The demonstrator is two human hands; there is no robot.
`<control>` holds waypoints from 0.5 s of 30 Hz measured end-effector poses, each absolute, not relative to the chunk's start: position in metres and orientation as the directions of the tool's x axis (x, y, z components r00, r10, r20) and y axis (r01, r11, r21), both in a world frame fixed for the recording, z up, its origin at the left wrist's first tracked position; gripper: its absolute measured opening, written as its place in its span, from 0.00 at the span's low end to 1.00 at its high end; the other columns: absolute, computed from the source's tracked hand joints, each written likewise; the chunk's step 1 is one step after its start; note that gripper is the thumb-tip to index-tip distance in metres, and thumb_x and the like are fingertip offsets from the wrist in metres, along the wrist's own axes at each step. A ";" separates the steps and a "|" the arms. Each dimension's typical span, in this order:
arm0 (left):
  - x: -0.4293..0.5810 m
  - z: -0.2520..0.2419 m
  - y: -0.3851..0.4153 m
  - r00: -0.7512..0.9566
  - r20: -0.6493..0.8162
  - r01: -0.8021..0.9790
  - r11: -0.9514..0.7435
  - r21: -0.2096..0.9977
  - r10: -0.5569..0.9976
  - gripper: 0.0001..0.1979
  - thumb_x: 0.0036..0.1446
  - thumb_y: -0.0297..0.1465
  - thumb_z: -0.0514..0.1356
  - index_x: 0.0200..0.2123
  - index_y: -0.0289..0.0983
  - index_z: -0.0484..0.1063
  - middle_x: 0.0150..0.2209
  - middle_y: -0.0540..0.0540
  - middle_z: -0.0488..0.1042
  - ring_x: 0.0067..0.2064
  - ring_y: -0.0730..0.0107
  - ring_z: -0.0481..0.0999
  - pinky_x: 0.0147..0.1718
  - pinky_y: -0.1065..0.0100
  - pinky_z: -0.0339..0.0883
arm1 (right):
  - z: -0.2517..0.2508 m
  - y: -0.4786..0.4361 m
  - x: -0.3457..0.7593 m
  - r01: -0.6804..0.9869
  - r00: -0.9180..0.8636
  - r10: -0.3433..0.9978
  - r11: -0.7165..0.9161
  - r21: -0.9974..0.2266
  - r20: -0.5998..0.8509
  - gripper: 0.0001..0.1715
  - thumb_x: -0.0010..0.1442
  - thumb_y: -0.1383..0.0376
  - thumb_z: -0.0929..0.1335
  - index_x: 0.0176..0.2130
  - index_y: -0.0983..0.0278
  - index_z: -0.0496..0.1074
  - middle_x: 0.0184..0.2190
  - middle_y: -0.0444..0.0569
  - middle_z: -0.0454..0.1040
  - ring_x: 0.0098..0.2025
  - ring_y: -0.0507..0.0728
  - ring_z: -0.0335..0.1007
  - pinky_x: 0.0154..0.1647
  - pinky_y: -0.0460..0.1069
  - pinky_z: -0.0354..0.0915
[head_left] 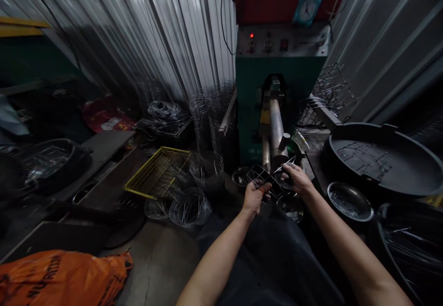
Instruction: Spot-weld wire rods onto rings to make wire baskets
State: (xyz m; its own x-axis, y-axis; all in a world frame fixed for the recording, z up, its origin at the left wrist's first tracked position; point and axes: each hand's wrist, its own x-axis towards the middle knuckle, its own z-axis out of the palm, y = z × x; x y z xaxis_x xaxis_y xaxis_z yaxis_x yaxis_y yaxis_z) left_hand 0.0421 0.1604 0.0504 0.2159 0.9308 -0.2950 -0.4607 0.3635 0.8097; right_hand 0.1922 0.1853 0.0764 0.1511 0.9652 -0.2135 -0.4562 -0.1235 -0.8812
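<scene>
My left hand (255,196) is closed round an orange-handled tool (266,187) and rests against a small wire mesh frame (263,175). My right hand (296,177) is closed on the right side of that same wire frame, holding it just below the metal cylinder arms (276,130) of the green machine (277,73). Both forearms reach forward over my dark lap.
A small metal bowl (240,175) sits under the machine. Rolled wire mesh cylinders (206,166) and a yellow wire tray (156,171) lie to the left. A round black tray (384,160) and a steel bowl (350,201) stand on the right. An orange bag (58,276) lies at lower left.
</scene>
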 end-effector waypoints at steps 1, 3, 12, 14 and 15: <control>0.042 0.051 0.161 0.222 -0.301 -0.454 0.372 0.810 0.927 0.20 0.31 0.37 0.68 0.24 0.34 0.62 0.16 0.54 0.66 0.15 0.80 0.64 0.15 0.77 0.57 | 0.075 0.186 0.193 -0.455 0.155 0.966 -0.118 -0.883 -0.209 0.17 0.39 0.62 0.73 0.24 0.65 0.62 0.16 0.37 0.63 0.14 0.43 0.53 0.16 0.42 0.60; 0.042 0.053 0.162 0.230 -0.319 -0.444 0.391 0.806 0.919 0.20 0.31 0.36 0.67 0.25 0.34 0.62 0.15 0.54 0.66 0.14 0.80 0.63 0.14 0.77 0.55 | 0.073 0.188 0.193 -0.453 0.160 0.967 -0.106 -0.885 -0.198 0.17 0.39 0.62 0.73 0.25 0.65 0.62 0.16 0.37 0.64 0.14 0.43 0.53 0.16 0.42 0.61; 0.039 0.055 0.164 0.226 -0.320 -0.411 0.388 0.825 0.920 0.21 0.32 0.37 0.67 0.26 0.35 0.61 0.14 0.54 0.66 0.13 0.80 0.63 0.12 0.78 0.54 | 0.066 0.190 0.195 -0.473 0.156 0.962 -0.125 -0.872 -0.223 0.17 0.37 0.62 0.74 0.23 0.65 0.63 0.15 0.37 0.63 0.14 0.43 0.52 0.15 0.41 0.61; 0.040 0.056 0.164 0.222 -0.331 -0.422 0.396 0.815 0.917 0.21 0.31 0.37 0.68 0.26 0.35 0.61 0.15 0.55 0.66 0.13 0.80 0.63 0.12 0.78 0.54 | 0.067 0.191 0.198 -0.466 0.152 0.965 -0.120 -0.877 -0.213 0.17 0.38 0.62 0.74 0.23 0.65 0.63 0.16 0.38 0.64 0.14 0.43 0.53 0.15 0.41 0.61; 0.040 0.056 0.164 0.217 -0.331 -0.430 0.394 0.812 0.918 0.21 0.31 0.37 0.68 0.26 0.35 0.61 0.15 0.55 0.66 0.13 0.80 0.63 0.13 0.78 0.55 | 0.067 0.191 0.199 -0.462 0.151 0.966 -0.118 -0.879 -0.209 0.17 0.38 0.62 0.74 0.23 0.65 0.63 0.16 0.38 0.65 0.14 0.43 0.53 0.15 0.41 0.61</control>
State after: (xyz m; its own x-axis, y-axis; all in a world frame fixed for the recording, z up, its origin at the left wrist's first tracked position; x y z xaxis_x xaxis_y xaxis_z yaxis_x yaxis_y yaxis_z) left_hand 0.0398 0.1637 0.0559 0.2171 0.9183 -0.3309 -0.4303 0.3943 0.8120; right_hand 0.1986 0.1913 0.0669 0.1514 0.9661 -0.2092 -0.4621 -0.1179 -0.8789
